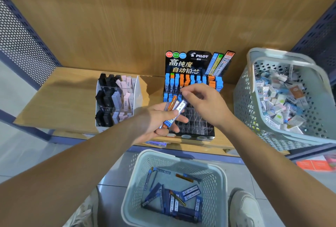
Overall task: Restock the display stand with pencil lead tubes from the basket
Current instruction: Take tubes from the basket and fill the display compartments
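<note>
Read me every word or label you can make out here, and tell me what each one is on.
"PILOT": header card of the display stand.
"高纯度": same card, below the brand.
"自动铅芯": under that.
Labels on the pencil lead tubes in the left hand and in the basket: too blurred to read.

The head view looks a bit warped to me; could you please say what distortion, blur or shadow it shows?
In the head view, wide-angle distortion bends the shelf and side panels toward the edges; the fingertips of the right hand look slightly motion-blurred, while the display stand print is sharp; a soft shadow lies on the shelf left of the white box.
</note>
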